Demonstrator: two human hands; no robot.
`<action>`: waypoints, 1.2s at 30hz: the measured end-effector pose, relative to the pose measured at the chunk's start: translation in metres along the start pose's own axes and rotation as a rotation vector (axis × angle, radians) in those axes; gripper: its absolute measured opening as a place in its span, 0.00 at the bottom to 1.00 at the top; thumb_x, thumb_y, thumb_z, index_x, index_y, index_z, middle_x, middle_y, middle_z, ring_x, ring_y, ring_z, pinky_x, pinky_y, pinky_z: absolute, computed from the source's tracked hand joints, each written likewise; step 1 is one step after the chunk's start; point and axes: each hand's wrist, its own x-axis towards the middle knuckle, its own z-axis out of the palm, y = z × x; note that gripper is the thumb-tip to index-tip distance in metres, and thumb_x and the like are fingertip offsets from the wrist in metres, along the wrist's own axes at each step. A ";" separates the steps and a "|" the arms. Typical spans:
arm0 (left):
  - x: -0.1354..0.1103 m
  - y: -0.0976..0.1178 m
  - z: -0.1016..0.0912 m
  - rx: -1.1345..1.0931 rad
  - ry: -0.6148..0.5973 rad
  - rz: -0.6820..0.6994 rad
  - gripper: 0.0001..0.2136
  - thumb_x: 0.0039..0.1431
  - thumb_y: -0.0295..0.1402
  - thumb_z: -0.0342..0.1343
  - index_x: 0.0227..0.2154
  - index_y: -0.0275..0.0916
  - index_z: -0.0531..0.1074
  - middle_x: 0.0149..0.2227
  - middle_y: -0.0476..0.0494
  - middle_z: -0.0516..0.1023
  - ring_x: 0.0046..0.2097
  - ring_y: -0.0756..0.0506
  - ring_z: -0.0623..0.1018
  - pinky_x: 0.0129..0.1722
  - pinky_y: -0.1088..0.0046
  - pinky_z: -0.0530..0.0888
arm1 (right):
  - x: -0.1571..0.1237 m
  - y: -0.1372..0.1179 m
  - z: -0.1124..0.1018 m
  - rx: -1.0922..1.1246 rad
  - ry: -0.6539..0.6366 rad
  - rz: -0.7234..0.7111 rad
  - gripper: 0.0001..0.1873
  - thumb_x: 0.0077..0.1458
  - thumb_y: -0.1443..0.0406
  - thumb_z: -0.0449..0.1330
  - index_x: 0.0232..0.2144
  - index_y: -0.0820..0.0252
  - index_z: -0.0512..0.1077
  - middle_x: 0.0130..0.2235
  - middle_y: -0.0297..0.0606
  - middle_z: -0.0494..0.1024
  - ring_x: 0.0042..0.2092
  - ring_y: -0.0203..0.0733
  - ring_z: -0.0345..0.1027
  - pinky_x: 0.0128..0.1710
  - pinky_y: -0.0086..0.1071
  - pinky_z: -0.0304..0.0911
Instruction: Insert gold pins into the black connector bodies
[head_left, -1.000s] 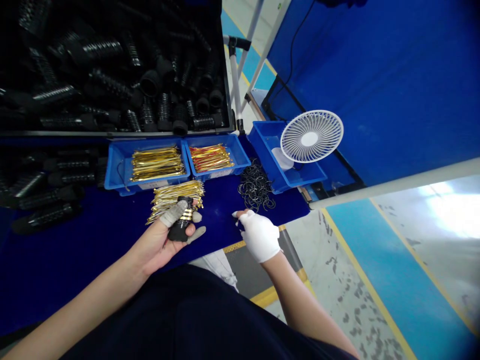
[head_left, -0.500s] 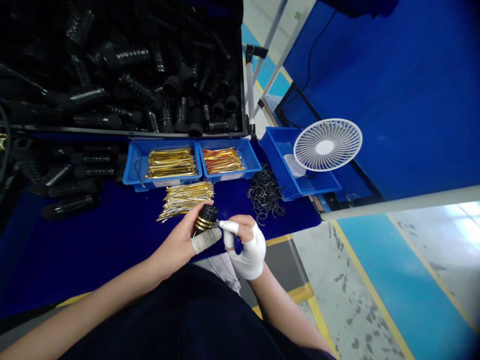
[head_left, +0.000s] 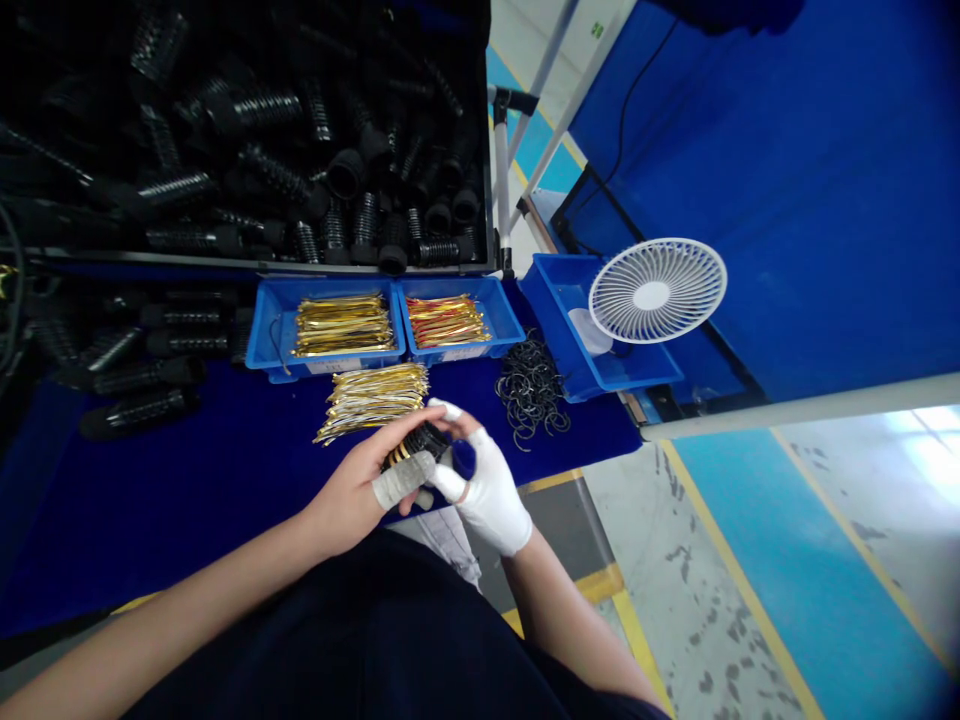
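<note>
— Hands working together or apart?
— Together. The left hand (head_left: 345, 490), one finger sheathed in a grey cot, is curling round a black ribbed cylinder banded in gold (head_left: 418, 444), and the white-gloved right hand (head_left: 489, 490) is closing on it from the other side, pinching something blue (head_left: 464, 459) I can't identify.
— Why are they holding it like that?
— Probably the left is steadying the cylinder so the right can work at it.
— What's lying around them?
— A sheaf of gold-and-silver wires (head_left: 371, 403) is resting just beyond the hands, black wire rings (head_left: 531, 392) are sitting beyond the right hand, and blue bins (head_left: 322, 325) are standing farther out.
</note>
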 end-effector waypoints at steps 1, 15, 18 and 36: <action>-0.001 0.002 -0.001 0.031 -0.010 0.014 0.28 0.63 0.43 0.59 0.65 0.45 0.66 0.38 0.41 0.80 0.27 0.46 0.74 0.34 0.68 0.73 | 0.002 -0.003 0.001 0.046 -0.046 0.020 0.28 0.56 0.59 0.67 0.58 0.54 0.68 0.50 0.41 0.78 0.51 0.47 0.74 0.53 0.41 0.68; 0.004 -0.015 0.013 -0.649 -0.238 -0.633 0.36 0.60 0.64 0.44 0.43 0.33 0.77 0.18 0.45 0.71 0.14 0.52 0.63 0.16 0.75 0.68 | 0.000 0.007 -0.030 -0.130 -0.127 -0.108 0.21 0.54 0.51 0.69 0.46 0.55 0.77 0.40 0.37 0.80 0.42 0.43 0.75 0.46 0.34 0.69; 0.012 -0.002 0.014 -0.704 -0.065 -0.501 0.29 0.67 0.55 0.44 0.56 0.35 0.71 0.23 0.45 0.73 0.19 0.51 0.67 0.21 0.75 0.73 | 0.005 0.026 -0.067 -0.716 0.190 0.075 0.12 0.63 0.62 0.62 0.48 0.55 0.75 0.46 0.42 0.78 0.45 0.46 0.75 0.46 0.37 0.67; 0.022 0.000 0.001 -0.678 0.161 -0.424 0.11 0.68 0.34 0.52 0.49 0.35 0.69 0.39 0.36 0.80 0.31 0.48 0.78 0.51 0.52 0.78 | 0.027 0.083 -0.125 -0.986 0.370 0.072 0.05 0.61 0.66 0.59 0.39 0.58 0.74 0.42 0.42 0.79 0.44 0.47 0.74 0.44 0.37 0.67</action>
